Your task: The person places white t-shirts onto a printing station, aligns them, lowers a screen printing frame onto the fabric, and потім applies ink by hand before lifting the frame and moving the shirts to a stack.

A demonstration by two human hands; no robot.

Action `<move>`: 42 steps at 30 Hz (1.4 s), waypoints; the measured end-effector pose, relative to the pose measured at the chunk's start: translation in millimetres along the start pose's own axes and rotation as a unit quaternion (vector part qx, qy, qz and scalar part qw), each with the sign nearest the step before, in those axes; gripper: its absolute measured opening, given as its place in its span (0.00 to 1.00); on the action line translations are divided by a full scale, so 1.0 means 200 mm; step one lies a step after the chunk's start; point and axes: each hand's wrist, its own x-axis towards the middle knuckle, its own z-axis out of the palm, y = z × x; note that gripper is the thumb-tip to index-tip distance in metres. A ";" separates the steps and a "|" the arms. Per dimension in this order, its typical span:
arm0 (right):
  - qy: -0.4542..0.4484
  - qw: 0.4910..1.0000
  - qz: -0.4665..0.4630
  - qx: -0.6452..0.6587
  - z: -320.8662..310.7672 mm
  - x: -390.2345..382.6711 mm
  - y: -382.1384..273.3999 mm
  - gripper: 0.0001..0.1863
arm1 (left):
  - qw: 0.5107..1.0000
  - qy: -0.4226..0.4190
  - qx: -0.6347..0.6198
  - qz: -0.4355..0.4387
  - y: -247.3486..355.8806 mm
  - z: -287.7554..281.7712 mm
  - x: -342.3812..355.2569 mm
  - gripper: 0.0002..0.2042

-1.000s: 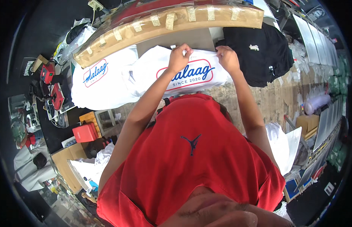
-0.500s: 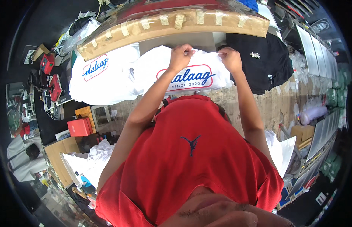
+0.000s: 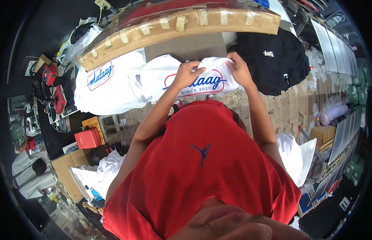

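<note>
Workshop, likely garment printing: printed white garments (image 3: pixel 154 86), black garments (image 3: pixel 270 66), pale flat panels (image 3: pixel 324 46), cardboard box (image 3: pixel 323 134).

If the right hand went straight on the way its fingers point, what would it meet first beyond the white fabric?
Probably the brown taped edge ahead of the right hand, though depth is unclear and the hand could pass over or under it.

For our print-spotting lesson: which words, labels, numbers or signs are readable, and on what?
Wording withheld.
Central white cloth garment: blue lettering, number, partly covered.
Left white cloth garment: blue lettering, number.
Black cloth garment: small white lettering.
Red cloth top: dark emblem.
Elsewhere: too small or blurred.
</note>
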 end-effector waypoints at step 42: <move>-0.219 0.936 0.212 0.176 -0.05 -0.18 -0.37 0.18 | 0.678 -0.314 -0.649 -0.145 -0.13 -0.13 -0.31 0.42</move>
